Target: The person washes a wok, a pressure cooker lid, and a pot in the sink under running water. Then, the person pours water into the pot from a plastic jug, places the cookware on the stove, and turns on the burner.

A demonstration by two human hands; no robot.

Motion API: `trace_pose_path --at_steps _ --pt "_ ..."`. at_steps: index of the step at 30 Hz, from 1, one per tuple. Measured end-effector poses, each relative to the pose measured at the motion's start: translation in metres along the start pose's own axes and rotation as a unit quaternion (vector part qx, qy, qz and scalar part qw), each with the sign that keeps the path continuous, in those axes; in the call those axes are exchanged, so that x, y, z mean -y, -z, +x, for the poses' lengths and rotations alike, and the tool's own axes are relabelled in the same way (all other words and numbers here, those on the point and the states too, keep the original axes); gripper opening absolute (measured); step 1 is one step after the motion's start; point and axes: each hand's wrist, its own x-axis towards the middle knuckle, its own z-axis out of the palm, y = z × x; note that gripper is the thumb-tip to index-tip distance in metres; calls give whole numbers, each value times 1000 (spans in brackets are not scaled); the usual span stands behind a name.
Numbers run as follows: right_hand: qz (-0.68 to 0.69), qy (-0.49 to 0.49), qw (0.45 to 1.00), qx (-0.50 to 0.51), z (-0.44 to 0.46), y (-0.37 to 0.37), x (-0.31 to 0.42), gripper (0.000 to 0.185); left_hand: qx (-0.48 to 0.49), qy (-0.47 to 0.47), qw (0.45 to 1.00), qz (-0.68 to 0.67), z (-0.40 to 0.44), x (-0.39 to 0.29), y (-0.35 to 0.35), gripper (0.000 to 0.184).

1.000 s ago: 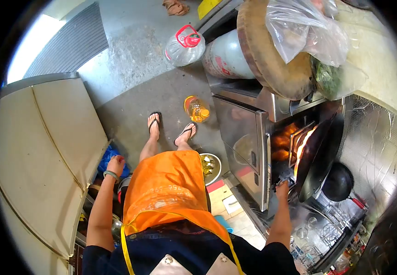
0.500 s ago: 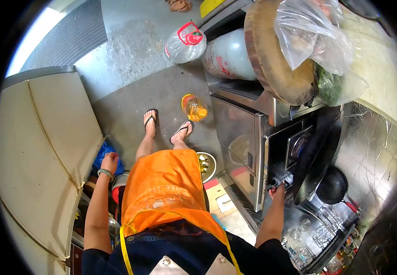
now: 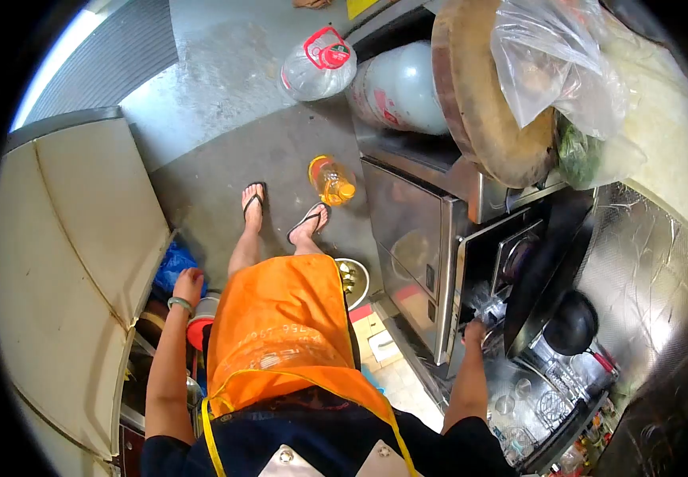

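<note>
My right hand (image 3: pixel 475 331) reaches to the front edge of the stove, its fingers closed and partly hidden; what they grip there I cannot make out. Just beyond it is a shiny, clear crumpled-looking thing (image 3: pixel 487 304). The burner (image 3: pixel 523 253) sits behind a large dark wok (image 3: pixel 550 262) that stands tilted on its side. My left hand (image 3: pixel 188 286) hangs beside the orange apron (image 3: pixel 280 318), a bracelet at the wrist, its fingers loosely curled with nothing visible in them. It is nearest to a blue plastic bag (image 3: pixel 173 266).
A small black pan (image 3: pixel 571 322) with a red handle lies at right. A round chopping board (image 3: pixel 495 95) and plastic bags (image 3: pixel 558 63) are on the counter. An oil bottle (image 3: pixel 332 181), a water jug (image 3: pixel 318 67) and a bowl (image 3: pixel 362 282) stand on the floor.
The view has shifted slightly. My right hand has turned at the stove front, so its fingers show less than before. My left hand stays at my side.
</note>
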Motion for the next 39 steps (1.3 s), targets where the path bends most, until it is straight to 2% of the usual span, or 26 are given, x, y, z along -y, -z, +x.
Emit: trace_pose_path --at_steps 2,4,6,8,10,11,12,13,15,18,21,24,25,27,30,33,36,39 --pt "-17 57 998 -18 9 -6 -11 52 6 -11 1000 5 2 1 -9 19" --pt "-113 197 972 -63 11 -6 -18 45 10 -2 1000 -1 5 -11 -10 19" --pt "-242 363 889 -138 22 -5 -31 39 20 8 999 -29 5 -27 -7 20" --pt "-359 507 756 -204 41 -8 -52 34 23 0 999 -34 7 -27 -9 20" --pt "-340 527 760 -171 53 -10 -70 31 19 -27 999 -17 10 -18 -16 20" --pt "-263 475 833 -107 58 -11 -79 30 18 -20 999 -20 10 -14 -17 20" --pt "-217 426 877 -55 52 -6 -74 29 16 -13 999 -24 9 -14 -15 20" --pt "-168 371 913 -12 46 0 -68 28 15 -7 1000 -27 8 -14 -13 20" --pt "-141 276 950 49 3 29 -34 26 9 6 999 -31 8 -12 -10 20" --pt "-127 306 943 7 6 23 -42 24 26 21 999 -20 9 -15 -7 20" --pt "-155 304 940 19 6 25 -38 23 26 16 1000 -1 9 -8 -12 19" --pt "-35 308 950 28 22 16 -55 23 20 5 1000 -16 9 -6 -12 19" --pt "71 231 966 94 26 18 -56 26 18 6 1000 -23 9 -8 -11 19" --pt "276 63 934 218 31 23 -56 34 14 13 999 -31 9 -10 -9 20" --pt "403 -144 892 143 -42 41 -2 47 11 23 999 -32 11 -11 -6 20" --pt "403 -208 868 203 -17 30 -12 56 6 16 1000 -24 14 -9 -4 20" --pt "475 -286 802 223 -2 32 -9 47 -4 -1 1000 -25 12 -7 -3 19" --pt "491 -292 787 232 4 31 -5 32 -6 6 999 -36 11 -7 -5 18"
